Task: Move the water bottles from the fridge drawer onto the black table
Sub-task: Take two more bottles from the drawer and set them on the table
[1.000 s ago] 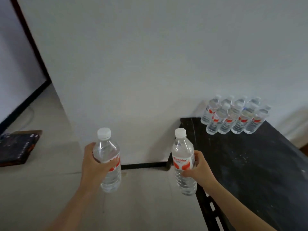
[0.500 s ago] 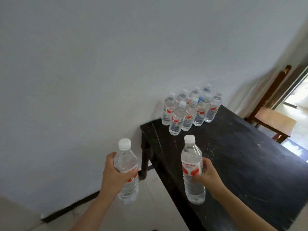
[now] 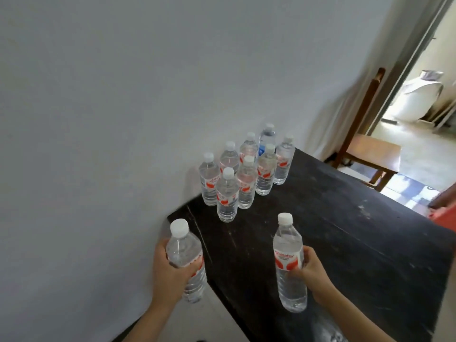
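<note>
so the left hand (image 3: 167,272) is wrapped round one water bottle (image 3: 185,255) at lower left, right by the tabletop (image 3: 345,230) corner. The right hand (image 3: 313,272) is clamped on a second bottle (image 3: 288,262) at its red label, over the black surface at lower centre. A cluster (image 3: 246,174) already stands by the wall. They look full, so I'd guess heavy-ish with thin squashy walls, and mid-body is the spot to grab. Compared with half a second back, both bottles are further in toward the table
</note>
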Action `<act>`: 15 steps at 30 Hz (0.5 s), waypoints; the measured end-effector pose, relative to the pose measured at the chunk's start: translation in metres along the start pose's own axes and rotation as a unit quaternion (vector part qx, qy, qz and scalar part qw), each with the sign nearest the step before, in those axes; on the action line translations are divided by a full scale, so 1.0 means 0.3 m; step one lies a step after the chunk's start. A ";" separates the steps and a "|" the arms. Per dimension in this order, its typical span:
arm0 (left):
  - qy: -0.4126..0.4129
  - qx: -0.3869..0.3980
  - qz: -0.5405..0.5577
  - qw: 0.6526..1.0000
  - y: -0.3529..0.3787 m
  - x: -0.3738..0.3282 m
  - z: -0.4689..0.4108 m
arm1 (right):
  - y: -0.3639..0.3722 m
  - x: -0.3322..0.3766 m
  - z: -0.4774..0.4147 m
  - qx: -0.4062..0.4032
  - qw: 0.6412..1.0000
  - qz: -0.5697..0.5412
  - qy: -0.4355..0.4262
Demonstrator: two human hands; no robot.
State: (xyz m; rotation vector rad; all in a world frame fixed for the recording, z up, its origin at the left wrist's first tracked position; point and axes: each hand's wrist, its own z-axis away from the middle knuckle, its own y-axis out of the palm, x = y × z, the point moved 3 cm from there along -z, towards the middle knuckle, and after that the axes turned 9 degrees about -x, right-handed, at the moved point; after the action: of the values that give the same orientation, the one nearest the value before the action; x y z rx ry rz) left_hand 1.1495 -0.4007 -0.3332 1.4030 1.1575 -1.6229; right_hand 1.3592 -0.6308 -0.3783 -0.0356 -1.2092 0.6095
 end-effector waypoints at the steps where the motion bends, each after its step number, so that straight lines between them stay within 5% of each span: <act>1: 0.007 0.012 -0.004 1.000 0.031 -0.006 -0.025 | 0.000 -0.004 -0.020 -0.013 1.000 -0.003 0.008; 8: 0.018 0.053 0.005 0.998 0.140 -0.001 -0.225 | 0.039 0.059 -0.147 -0.046 0.999 -0.014 0.017; 15: 0.006 0.012 -0.010 1.000 0.128 0.028 -0.412 | 0.121 0.210 -0.311 -0.037 0.999 -0.010 -0.027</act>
State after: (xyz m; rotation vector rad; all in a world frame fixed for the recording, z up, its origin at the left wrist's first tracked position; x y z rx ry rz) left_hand 1.2285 -0.2993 -0.3510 1.4227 1.1658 -1.6493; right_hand 1.4398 -0.5446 -0.3712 -0.0702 -1.2828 0.5500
